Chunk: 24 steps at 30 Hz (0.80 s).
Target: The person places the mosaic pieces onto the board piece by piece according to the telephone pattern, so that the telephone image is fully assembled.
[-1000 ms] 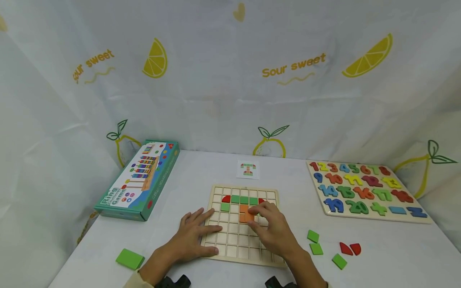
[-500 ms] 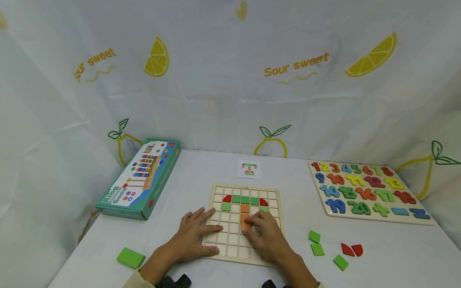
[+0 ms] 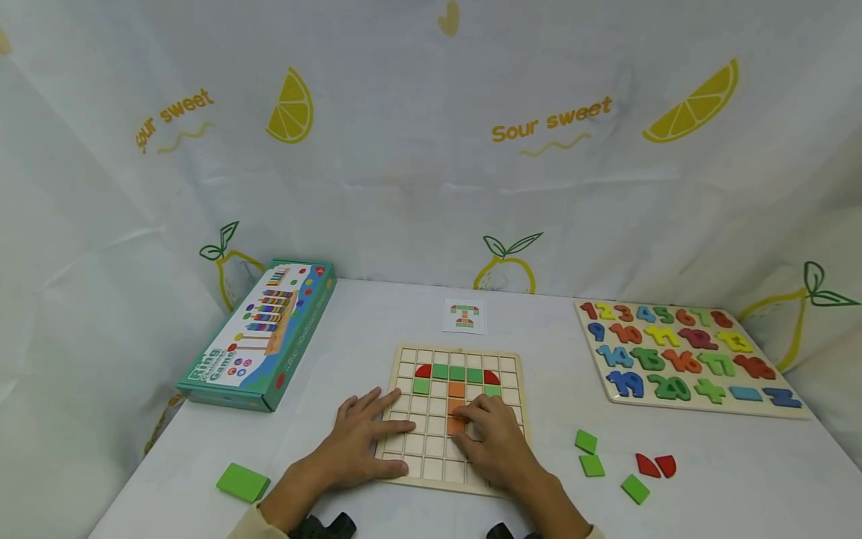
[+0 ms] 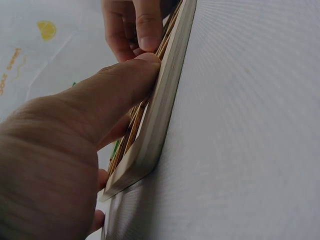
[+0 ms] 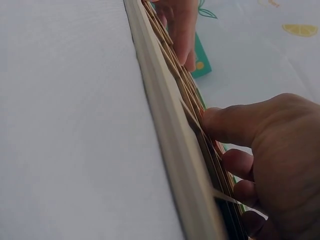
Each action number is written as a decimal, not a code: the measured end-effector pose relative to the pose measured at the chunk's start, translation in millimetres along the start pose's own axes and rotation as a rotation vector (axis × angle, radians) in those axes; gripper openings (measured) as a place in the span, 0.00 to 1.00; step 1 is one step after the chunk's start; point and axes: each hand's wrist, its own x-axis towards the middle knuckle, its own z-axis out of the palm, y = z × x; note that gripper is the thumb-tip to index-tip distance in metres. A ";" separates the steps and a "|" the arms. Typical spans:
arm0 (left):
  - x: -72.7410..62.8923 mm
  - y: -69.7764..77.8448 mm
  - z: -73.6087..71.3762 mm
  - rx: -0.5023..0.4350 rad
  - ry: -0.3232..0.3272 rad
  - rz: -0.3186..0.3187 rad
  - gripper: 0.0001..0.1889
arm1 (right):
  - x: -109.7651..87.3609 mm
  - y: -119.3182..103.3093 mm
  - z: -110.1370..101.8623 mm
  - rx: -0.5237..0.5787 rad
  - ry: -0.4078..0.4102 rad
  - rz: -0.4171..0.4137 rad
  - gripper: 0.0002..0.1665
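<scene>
A wooden grid board [image 3: 434, 469] lies flat on the white table. On it sit green squares, red quarter-round pieces and a column of orange squares. My left hand [image 3: 367, 438] rests on the board's left side with its fingers spread; the left wrist view shows the thumb [image 4: 125, 80] on the rim. Over the middle of the grid, my right hand [image 3: 501, 442] has its thumb and curled fingertips at the lowest orange square tile [image 3: 456, 425], pinching it in its cell. Part of that tile is covered by the fingers. Behind the board lies a small pattern card [image 3: 464, 317].
Loose green squares [image 3: 587, 442] and red quarter-round pieces [image 3: 665, 466] lie right of the board. A green block [image 3: 243, 483] lies at front left. A toy box [image 3: 263, 337] stands at back left, a number puzzle board [image 3: 673, 359] at back right.
My right hand has moved toward me and slightly left, bringing the orange tile down into the column below the other orange squares. The left hand has stayed in place.
</scene>
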 end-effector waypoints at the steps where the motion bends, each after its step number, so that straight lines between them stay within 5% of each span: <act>1: 0.0 -0.1 0.0 0.000 0.000 0.000 0.31 | 0.0 -0.1 0.1 -0.003 0.001 -0.004 0.16; 13: -0.2 -0.6 1.4 -0.014 0.000 -0.007 0.31 | 3.3 -7.1 -13.2 0.020 0.013 0.024 0.16; 24: -0.4 -2.0 1.9 -0.027 -0.005 -0.013 0.31 | 4.6 -18.9 -75.0 0.019 0.065 0.050 0.21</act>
